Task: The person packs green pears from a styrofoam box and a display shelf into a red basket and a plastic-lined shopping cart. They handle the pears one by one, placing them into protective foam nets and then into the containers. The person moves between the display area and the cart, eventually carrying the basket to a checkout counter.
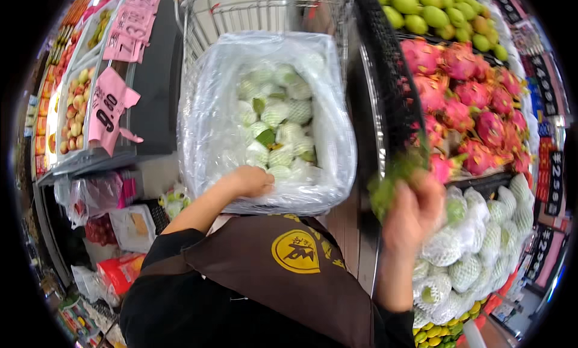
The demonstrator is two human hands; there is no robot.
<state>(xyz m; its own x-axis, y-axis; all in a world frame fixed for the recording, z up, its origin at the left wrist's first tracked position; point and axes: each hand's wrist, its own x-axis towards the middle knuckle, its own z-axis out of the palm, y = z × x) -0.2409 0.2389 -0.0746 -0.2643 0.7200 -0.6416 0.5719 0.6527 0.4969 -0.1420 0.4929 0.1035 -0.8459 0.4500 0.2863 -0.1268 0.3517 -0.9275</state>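
Clear-lined container (338, 128) of netted green fruit (275, 115).
Right hand (415, 206), blurred, has fingers closed on leafy greens (387, 188) right of the container; left hand (250, 181) curls at the container's near inner side, whether gripping I cannot tell.

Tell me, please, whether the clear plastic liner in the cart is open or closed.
Open: the liner is spread wide, exposing the net-wrapped fruit inside.
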